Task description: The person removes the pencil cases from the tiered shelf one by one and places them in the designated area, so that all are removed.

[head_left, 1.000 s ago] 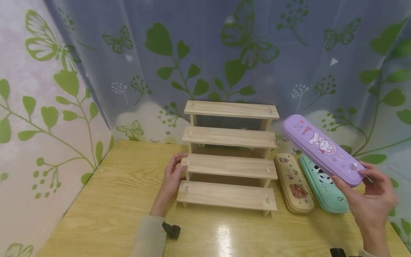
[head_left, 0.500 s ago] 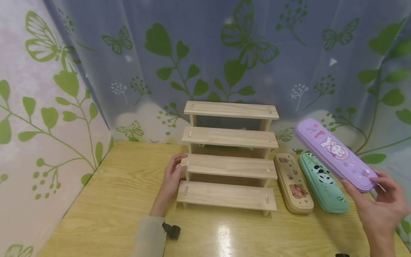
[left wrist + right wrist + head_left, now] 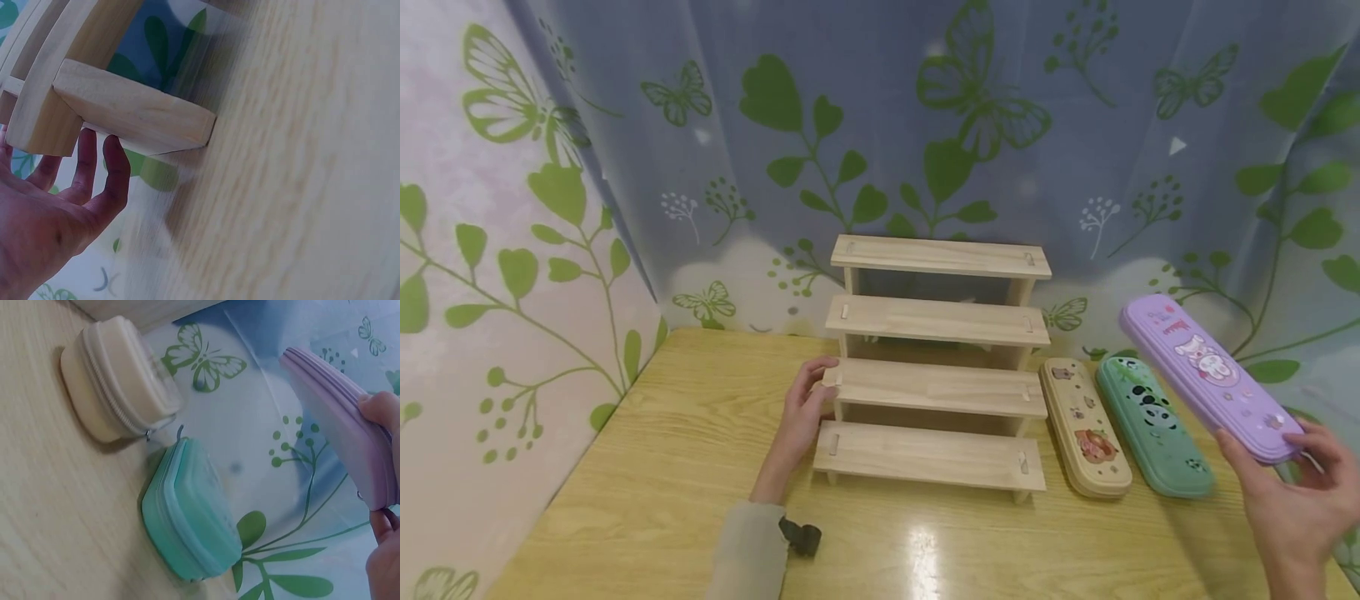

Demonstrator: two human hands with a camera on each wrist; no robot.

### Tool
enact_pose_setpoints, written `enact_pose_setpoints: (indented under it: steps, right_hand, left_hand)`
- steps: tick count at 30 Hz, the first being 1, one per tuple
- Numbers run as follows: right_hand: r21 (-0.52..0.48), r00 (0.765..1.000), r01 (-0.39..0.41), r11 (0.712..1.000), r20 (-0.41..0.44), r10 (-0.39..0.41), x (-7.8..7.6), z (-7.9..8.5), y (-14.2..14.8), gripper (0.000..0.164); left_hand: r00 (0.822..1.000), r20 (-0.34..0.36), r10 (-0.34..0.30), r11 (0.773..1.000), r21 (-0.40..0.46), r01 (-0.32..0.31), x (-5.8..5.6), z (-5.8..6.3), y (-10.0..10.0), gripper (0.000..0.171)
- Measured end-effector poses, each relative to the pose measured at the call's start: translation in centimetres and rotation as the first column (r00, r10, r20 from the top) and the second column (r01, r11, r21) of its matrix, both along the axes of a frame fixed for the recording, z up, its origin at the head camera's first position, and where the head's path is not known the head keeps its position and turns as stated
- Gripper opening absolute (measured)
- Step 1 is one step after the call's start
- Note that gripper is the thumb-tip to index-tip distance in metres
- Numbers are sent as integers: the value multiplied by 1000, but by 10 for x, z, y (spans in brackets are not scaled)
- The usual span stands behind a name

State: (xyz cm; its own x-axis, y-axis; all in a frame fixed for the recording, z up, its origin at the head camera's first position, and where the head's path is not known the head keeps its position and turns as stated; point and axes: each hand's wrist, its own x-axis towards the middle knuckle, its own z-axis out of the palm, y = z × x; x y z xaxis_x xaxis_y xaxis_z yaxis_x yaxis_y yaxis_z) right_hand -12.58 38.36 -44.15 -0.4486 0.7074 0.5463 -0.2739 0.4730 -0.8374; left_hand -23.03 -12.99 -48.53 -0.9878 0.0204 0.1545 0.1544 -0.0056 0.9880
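My right hand [image 3: 1300, 492] grips the near end of a purple pencil case [image 3: 1213, 375] with a cartoon character on its lid. The case is tilted in the air above the table's right side; in the right wrist view the thumb presses one face of the purple case [image 3: 350, 425]. My left hand [image 3: 797, 417] holds the left end of a step-like wooden display rack [image 3: 932, 387], at its second board from the bottom. Bent fingers meet the rack's side [image 3: 134, 109] in the left wrist view, where the thumb cannot be made out.
Right of the rack, a cream pencil case [image 3: 1086, 429] lies flat beside a green panda pencil case [image 3: 1156, 429]. The yellowish wooden table [image 3: 647, 500] backs onto a leaf-and-butterfly curtain [image 3: 880, 108].
The purple pencil case and my right hand have moved rightward and slightly down, away from the rack. My left hand and the other two cases stay put.
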Motion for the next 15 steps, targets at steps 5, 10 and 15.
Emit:
enact_pose_setpoints:
  steps: [5, 10, 15]
  right_hand:
    - [12, 998, 49, 999, 42, -50, 2, -6, 6, 54]
    - [-39, 991, 106, 994, 84, -102, 4, -12, 11, 52]
    - [-86, 986, 145, 986, 89, -138, 5, -18, 17, 50]
  left_hand:
    - [1000, -12, -7, 1000, 3, 7, -1, -1, 0, 40]
    - [1000, -17, -3, 1000, -5, 3, -1, 0, 0, 39]
    - [1000, -7, -4, 1000, 4, 4, -1, 0, 0, 40]
